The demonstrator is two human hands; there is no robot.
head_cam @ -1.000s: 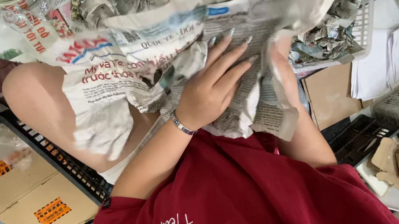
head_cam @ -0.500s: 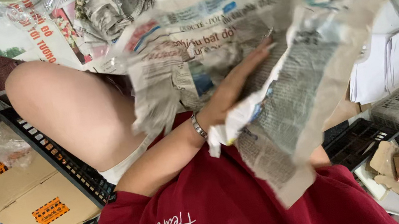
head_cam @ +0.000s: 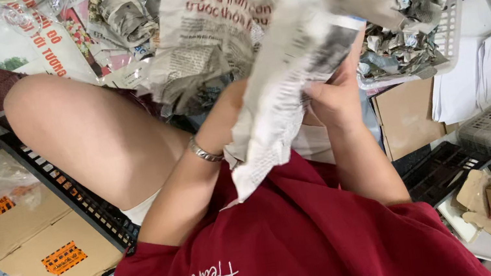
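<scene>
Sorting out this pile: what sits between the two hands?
In the head view, a crumpled newspaper sheet hangs between the left hand, mostly hidden behind it, and the right hand.

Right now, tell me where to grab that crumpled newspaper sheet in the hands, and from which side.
Grip the newspaper sheet at its loose lower tail, coming from below near the lap. That end hangs free and narrow, while the right hand pinches its middle and the left hand is mostly hidden behind it.
</scene>
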